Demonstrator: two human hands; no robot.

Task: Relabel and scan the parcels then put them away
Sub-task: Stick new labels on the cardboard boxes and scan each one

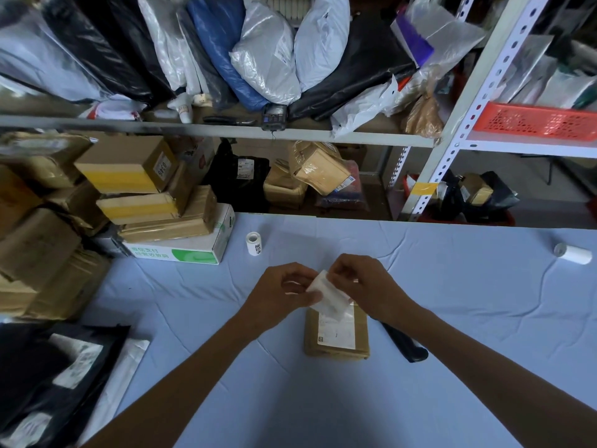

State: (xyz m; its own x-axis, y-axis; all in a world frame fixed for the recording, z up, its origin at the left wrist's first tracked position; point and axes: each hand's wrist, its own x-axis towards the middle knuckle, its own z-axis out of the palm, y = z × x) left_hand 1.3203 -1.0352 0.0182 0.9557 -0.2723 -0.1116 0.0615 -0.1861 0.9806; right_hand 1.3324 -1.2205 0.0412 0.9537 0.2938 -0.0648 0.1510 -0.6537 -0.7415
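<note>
Above a brown parcel (336, 334) on the blue table (452, 302), left hand (281, 294) and right hand (365, 287) both pinching a white label (328, 297).

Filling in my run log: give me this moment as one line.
phase: relabel | left hand: pinches label | right hand: pinches label | label: over brown parcel | brown parcel: on blue table

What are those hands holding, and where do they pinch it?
A white label, over the brown parcel. The left hand pinches its left edge, the right hand its right edge.
</note>
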